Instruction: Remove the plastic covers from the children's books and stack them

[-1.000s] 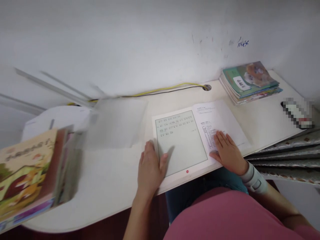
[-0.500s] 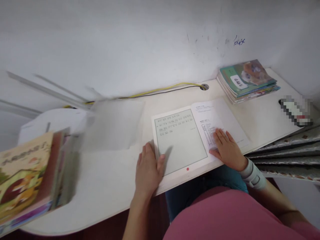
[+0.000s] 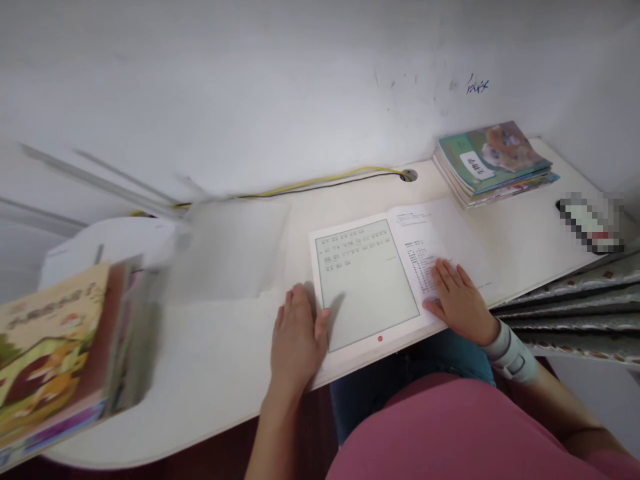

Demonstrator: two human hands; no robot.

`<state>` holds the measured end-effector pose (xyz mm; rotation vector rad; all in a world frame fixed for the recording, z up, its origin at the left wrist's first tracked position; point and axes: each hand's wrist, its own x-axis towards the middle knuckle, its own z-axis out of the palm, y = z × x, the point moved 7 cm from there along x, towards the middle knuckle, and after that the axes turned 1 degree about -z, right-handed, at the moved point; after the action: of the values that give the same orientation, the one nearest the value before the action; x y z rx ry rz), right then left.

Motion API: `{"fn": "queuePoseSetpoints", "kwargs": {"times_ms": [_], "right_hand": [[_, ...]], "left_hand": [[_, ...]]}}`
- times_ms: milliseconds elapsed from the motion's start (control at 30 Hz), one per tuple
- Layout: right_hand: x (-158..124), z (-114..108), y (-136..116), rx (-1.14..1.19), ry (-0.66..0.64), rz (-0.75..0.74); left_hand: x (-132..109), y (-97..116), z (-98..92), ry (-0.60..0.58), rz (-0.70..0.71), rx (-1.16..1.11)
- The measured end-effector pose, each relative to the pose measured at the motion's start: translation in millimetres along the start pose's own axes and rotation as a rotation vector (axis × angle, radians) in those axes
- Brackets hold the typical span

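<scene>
At the lower left of the frame, a stack of books sits on the white desk, well apart from my fingers. A blurred, see-through shape lies left of centre, too smeared for me to name.

Just below the middle of the frame is my left hand, palm down and unclenched, gripping nothing. Its fingers lie along the outer left edge of the open book, and the thumb reaches over the lower left of the page; whether it presses there I cannot tell. The book thus lies to the right of these fingers, right of the frame's centre. Its spread is longest from side to side, climbing towards the right, while the spine leans, its top tipped left.

My right hand is the one farther onto the paper: it rests flat and loose on the right page, fingers pointing up and left towards the spine, grasping nothing. The left only borders the book.

Beyond, a pile of booklets stands at the upper right, and a pixelated phone lies near the right edge.
</scene>
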<state>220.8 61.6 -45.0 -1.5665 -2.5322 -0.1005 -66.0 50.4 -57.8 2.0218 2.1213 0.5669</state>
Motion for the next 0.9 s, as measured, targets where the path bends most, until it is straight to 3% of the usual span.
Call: {"fn": "queuePoseSetpoints", "kwargs": {"times_ms": [533, 733, 900], "right_hand": [[4.6, -11.5, 2.4, 0.001, 0.038, 0.007], [5.2, -30.2, -38.3, 0.124, 0.126, -0.250], [3.4, -11.0, -50.4, 0.173, 0.092, -0.299]], "left_hand": [[3.0, 3.3, -0.8, 0.038, 0.013, -0.042], [-16.7, 18.0, -34.9, 0.302, -0.087, -0.353], [-24.7, 12.8, -13.6, 0.007, -0.398, -0.754]]}}
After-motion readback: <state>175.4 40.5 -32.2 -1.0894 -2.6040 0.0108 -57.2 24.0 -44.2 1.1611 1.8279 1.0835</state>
